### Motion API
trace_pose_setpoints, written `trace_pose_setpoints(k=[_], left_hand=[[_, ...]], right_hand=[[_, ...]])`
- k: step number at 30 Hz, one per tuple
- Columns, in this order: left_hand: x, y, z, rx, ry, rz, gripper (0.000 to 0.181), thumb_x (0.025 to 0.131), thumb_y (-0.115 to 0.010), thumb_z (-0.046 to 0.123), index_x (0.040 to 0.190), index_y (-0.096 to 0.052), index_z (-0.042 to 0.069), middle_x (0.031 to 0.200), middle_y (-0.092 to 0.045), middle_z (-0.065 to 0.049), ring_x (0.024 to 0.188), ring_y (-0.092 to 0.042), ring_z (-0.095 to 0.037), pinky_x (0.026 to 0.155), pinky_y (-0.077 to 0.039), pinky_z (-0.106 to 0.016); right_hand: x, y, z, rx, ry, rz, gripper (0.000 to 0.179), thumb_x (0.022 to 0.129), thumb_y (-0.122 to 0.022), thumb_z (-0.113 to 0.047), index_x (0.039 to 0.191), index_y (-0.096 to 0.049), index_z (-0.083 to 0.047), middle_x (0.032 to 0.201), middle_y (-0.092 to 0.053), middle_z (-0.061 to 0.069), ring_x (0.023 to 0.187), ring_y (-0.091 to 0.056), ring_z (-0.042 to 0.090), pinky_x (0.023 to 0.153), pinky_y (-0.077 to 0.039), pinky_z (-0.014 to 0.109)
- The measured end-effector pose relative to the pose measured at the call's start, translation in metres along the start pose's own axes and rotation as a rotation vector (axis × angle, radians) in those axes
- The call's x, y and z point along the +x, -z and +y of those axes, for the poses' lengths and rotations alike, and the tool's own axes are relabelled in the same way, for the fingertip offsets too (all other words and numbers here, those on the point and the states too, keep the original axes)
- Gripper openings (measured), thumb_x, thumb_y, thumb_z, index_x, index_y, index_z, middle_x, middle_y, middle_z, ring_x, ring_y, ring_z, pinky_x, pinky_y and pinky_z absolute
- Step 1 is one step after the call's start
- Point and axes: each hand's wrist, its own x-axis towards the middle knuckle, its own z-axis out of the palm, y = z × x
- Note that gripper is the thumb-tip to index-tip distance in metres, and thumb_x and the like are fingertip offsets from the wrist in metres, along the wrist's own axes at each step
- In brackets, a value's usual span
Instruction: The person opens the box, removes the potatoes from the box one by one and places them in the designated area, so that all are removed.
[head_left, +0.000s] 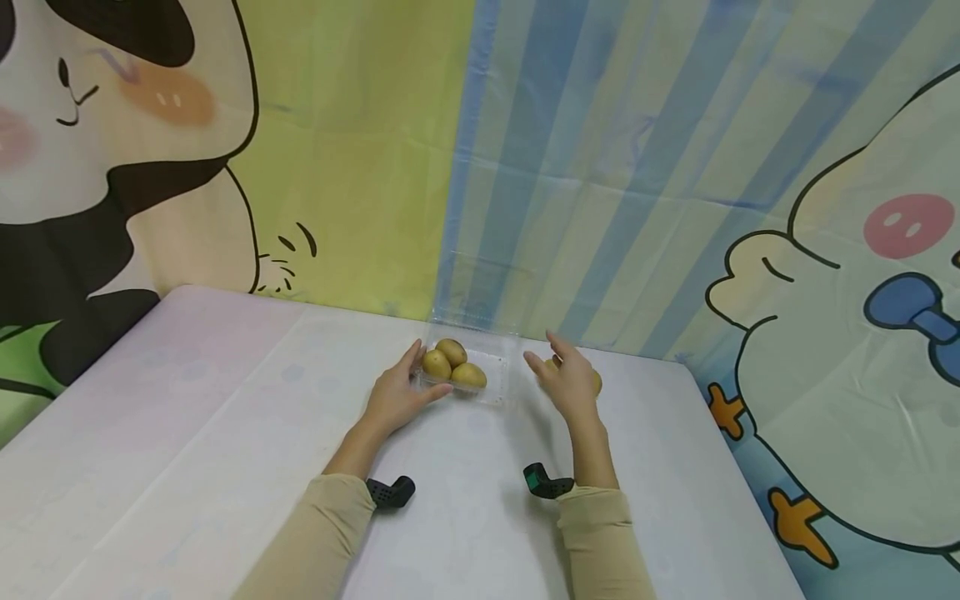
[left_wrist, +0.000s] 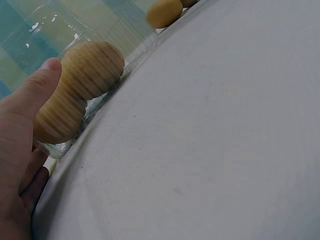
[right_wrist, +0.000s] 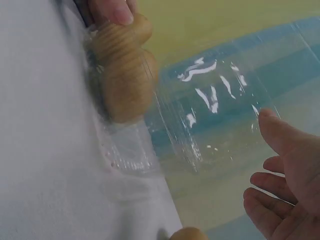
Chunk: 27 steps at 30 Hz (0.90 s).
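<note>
A clear plastic clamshell box [head_left: 497, 367] stands toward the back of the table, its transparent lid [right_wrist: 220, 100] raised behind it. Three potatoes [head_left: 468, 377] lie in its left part. My left hand [head_left: 392, 402] grips the box at its left end, thumb along the front wall and fingers round the side; in the left wrist view potatoes [left_wrist: 95, 70] show through the plastic beside the thumb. To the right of the box my right hand [head_left: 567, 385] is held with fingers apart and nothing in it. Loose potatoes [head_left: 597, 383] sit behind that hand, partly hidden by it.
The white-covered table [head_left: 225, 417] runs up to a printed curtain [head_left: 637, 167] with cartoon figures, close behind the box. Black wrist devices [head_left: 393, 493] are worn at both wrists. In the left wrist view, loose potatoes [left_wrist: 165, 13] appear beyond the box.
</note>
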Motion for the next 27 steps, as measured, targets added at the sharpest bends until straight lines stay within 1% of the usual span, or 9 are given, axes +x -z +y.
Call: trace_pose_setpoints(k=[5, 9, 12, 14, 19, 22, 25, 27], left_hand=[[-0.001, 0.001, 0.000, -0.002, -0.003, 0.007, 0.110, 0.071, -0.065, 0.071, 0.154, -0.016, 0.019, 0.152, -0.037, -0.003, 0.136, -0.041, -0.030, 0.111, -0.034, -0.048], [-0.001, 0.000, 0.000, -0.002, -0.006, 0.014, 0.109, 0.071, -0.066, 0.070, 0.154, -0.016, 0.018, 0.151, -0.038, -0.004, 0.134, -0.043, -0.030, 0.111, -0.035, -0.048], [0.000, -0.001, 0.000, -0.002, -0.012, 0.016, 0.109, 0.071, -0.066, 0.070, 0.154, -0.016, 0.017, 0.151, -0.038, -0.005, 0.134, -0.044, -0.031, 0.110, -0.035, -0.048], [0.000, -0.001, 0.000, 0.002, -0.010, 0.019, 0.110, 0.071, -0.065, 0.070, 0.154, -0.016, 0.018, 0.151, -0.038, -0.005, 0.134, -0.044, -0.031, 0.110, -0.036, -0.048], [0.000, -0.001, 0.000, 0.005, -0.010, 0.018, 0.110, 0.071, -0.065, 0.071, 0.154, -0.016, 0.017, 0.151, -0.038, -0.005, 0.133, -0.044, -0.031, 0.110, -0.036, -0.049], [0.000, -0.001, 0.001, 0.005, -0.011, 0.020, 0.110, 0.071, -0.066, 0.070, 0.153, -0.017, 0.016, 0.151, -0.039, -0.005, 0.133, -0.045, -0.031, 0.110, -0.036, -0.049], [0.000, -0.001, 0.001, 0.003, -0.004, 0.022, 0.109, 0.071, -0.067, 0.069, 0.153, -0.018, 0.018, 0.150, -0.040, -0.003, 0.133, -0.046, -0.030, 0.110, -0.036, -0.048], [0.000, -0.001, 0.001, 0.005, -0.005, 0.020, 0.109, 0.071, -0.067, 0.069, 0.153, -0.017, 0.018, 0.151, -0.039, -0.003, 0.132, -0.046, -0.030, 0.110, -0.036, -0.048]], right_hand=[[-0.001, -0.019, -0.012, -0.056, 0.064, -0.055, 0.074, 0.087, -0.062, -0.049, 0.145, -0.040, -0.008, 0.146, -0.044, 0.011, 0.127, -0.051, 0.032, 0.099, -0.049, 0.041], [-0.003, -0.031, -0.021, -0.056, 0.071, -0.108, 0.078, 0.086, -0.063, -0.051, 0.146, -0.038, -0.008, 0.148, -0.042, 0.009, 0.128, -0.050, 0.032, 0.099, -0.048, 0.040], [-0.005, -0.038, -0.027, -0.052, 0.074, -0.136, 0.077, 0.086, -0.064, -0.049, 0.145, -0.038, -0.007, 0.148, -0.042, 0.011, 0.126, -0.052, 0.033, 0.098, -0.049, 0.040], [-0.005, -0.044, -0.029, -0.074, 0.082, -0.146, 0.077, 0.086, -0.065, -0.048, 0.145, -0.039, -0.006, 0.145, -0.045, 0.013, 0.123, -0.055, 0.034, 0.096, -0.051, 0.041], [-0.003, -0.055, -0.033, -0.187, 0.090, -0.166, 0.079, 0.085, -0.065, -0.051, 0.143, -0.042, -0.003, 0.138, -0.052, 0.018, 0.115, -0.060, 0.034, 0.092, -0.053, 0.042], [-0.002, -0.061, -0.036, -0.268, 0.096, -0.170, 0.078, 0.085, -0.064, -0.052, 0.141, -0.043, -0.002, 0.137, -0.052, 0.019, 0.119, -0.056, 0.034, 0.097, -0.049, 0.044], [-0.001, -0.064, -0.038, -0.322, 0.106, -0.165, 0.078, 0.084, -0.065, -0.051, 0.139, -0.046, 0.000, 0.137, -0.052, 0.020, 0.124, -0.052, 0.036, 0.103, -0.044, 0.046], [0.000, -0.065, -0.040, -0.343, 0.104, -0.163, 0.078, 0.083, -0.066, -0.051, 0.138, -0.047, 0.000, 0.136, -0.053, 0.021, 0.126, -0.050, 0.037, 0.104, -0.043, 0.047]])
